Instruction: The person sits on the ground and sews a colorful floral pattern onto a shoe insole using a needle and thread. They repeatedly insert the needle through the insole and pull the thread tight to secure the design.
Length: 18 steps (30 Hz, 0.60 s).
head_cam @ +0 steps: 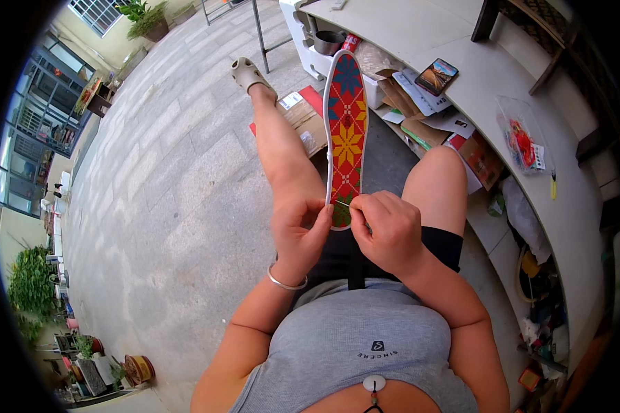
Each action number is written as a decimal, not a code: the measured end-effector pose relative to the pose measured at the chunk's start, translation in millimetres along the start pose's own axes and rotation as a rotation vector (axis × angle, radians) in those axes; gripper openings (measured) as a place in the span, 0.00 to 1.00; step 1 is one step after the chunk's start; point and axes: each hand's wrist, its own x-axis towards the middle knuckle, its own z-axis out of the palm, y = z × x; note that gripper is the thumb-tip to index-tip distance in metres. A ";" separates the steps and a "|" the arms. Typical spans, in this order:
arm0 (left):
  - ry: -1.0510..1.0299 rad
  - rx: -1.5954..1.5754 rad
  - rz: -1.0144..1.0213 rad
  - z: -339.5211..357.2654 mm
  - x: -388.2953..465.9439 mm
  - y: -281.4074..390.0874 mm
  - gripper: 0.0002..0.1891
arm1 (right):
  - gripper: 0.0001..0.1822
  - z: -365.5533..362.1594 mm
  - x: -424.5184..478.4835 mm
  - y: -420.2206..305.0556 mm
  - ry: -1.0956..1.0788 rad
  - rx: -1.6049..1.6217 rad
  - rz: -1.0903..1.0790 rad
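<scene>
An embroidered shoe insole (347,139) with a white edge stands lengthwise before me, its face red with yellow, blue and green star patterns. My left hand (302,227) pinches its left edge near the lower end, thumb in front and the other fingers partly hidden. A thin needle (342,204) is held between the thumb and forefinger of my right hand (387,224). The needle's tip meets the insole's face just above the green pattern. Whether thread runs from it is too fine to tell.
Right of me curves a pale counter (527,206) bearing a smartphone (437,77), a clear plastic box (522,137) of red thread and a yellow pen (553,185). Cardboard and papers (418,103) crowd the shelf beneath. A cardboard box (302,121) lies on the paved floor beyond my left leg.
</scene>
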 end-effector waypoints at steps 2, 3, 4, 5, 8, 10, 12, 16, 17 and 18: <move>-0.007 0.011 0.016 2.0 0.0 1.1 0.04 | 0.08 3.2 -2.0 1.3 0.014 -0.008 -0.006; -0.013 0.013 0.023 3.3 -1.0 3.3 0.04 | 0.08 3.6 -2.4 0.4 0.006 0.005 -0.003; -0.018 0.015 0.031 5.0 -2.0 5.7 0.04 | 0.08 4.0 -2.9 -0.8 -0.003 0.018 0.001; -0.026 -0.019 0.034 8.4 -3.4 8.7 0.04 | 0.09 4.1 -3.5 -1.3 -0.012 0.031 0.005; -0.049 -0.115 -0.058 12.5 -5.1 14.8 0.03 | 0.07 7.5 -5.0 1.5 -0.024 0.034 0.006; -0.064 -0.170 -0.260 2.8 -3.7 8.2 0.05 | 0.06 0.9 -1.6 -0.8 0.010 0.172 0.102; -0.040 -0.287 -0.216 -0.7 0.8 4.0 0.05 | 0.06 -10.0 -1.4 -1.8 0.071 0.226 0.215; -0.098 -0.437 -0.189 -6.4 5.0 4.5 0.05 | 0.03 -15.0 -2.1 24.3 0.155 0.244 0.328; -0.120 -0.464 -0.194 -6.4 5.0 4.8 0.05 | 0.03 -9.4 -5.4 26.0 0.109 0.415 0.453; -0.167 -0.496 -0.207 -3.9 4.9 5.0 0.05 | 0.03 -2.4 -10.8 29.2 0.065 0.582 0.579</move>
